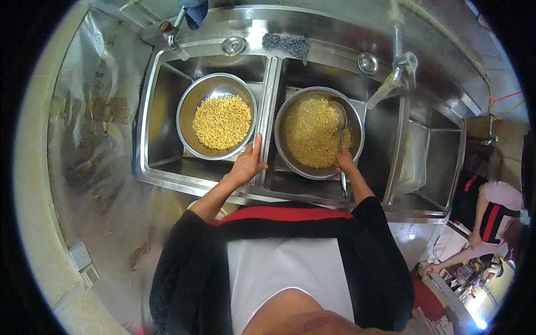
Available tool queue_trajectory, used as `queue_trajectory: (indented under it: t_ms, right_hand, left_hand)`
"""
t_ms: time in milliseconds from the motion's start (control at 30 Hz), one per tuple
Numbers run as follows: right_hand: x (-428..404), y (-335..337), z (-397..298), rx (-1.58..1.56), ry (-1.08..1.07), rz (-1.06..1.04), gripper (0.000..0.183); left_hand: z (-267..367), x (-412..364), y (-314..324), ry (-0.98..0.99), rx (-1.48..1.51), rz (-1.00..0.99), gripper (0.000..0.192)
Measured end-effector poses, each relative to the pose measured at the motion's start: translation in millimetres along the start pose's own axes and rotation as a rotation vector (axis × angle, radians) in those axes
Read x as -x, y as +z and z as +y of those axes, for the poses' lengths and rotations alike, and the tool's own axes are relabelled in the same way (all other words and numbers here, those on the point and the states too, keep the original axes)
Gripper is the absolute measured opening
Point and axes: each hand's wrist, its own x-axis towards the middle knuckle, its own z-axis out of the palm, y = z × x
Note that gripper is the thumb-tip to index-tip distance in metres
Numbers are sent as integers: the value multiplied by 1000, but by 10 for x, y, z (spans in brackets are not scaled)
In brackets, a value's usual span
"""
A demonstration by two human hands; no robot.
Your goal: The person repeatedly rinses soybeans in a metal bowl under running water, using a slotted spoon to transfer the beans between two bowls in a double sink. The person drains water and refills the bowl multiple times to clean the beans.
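My right hand (346,161) grips the handle of a metal ladle (341,138), whose head dips into a metal bowl (286,155) in the middle sink basin. Yellow beans or kernels (312,134) lie under cloudy water in that bowl. With fingers extended, my left hand (248,164) rests at the right rim of a second metal bowl (193,86) and beside the divider between the basins. That left bowl stands in the left basin and holds a heap of yellow beans or kernels (222,121); I cannot tell which.
Taps stand at the back left (171,35) and back right (395,79). A scouring pad (287,45) lies on the back ledge between two drain strainers (233,46). The right basin holds a translucent plastic container (414,163). At far right another person (494,209) bends near a counter.
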Motion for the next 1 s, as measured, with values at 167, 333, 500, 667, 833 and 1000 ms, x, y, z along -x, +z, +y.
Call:
queue_trajectory:
  t_ms: [167,333,500,667,833,1000]
  right_hand:
    - [-112,40,-8,-198,238,-304,29]
    - [-197,205,144,-465,397,-452,15]
    - [1,94,149,-581,284,-604,19]
    - [439,-12,44,-616,335,-615,39]
    - [1138,-25,-28,-673,230,-608,49]
    - [1778,133,-376,-704,185,-587,51]
  left_hand:
    - [71,-21,-31,-41,-47,-22,111]
    - [100,-44,-48,-29,-1,-43,112]
    - [104,-54,-46,-78,16,-83,113]
    - [79,26,-48,-136,38,-117,113]
    - [51,138,3,-127,-27,-75,113]
    - [-23,203,62,-118,48,-60,114]
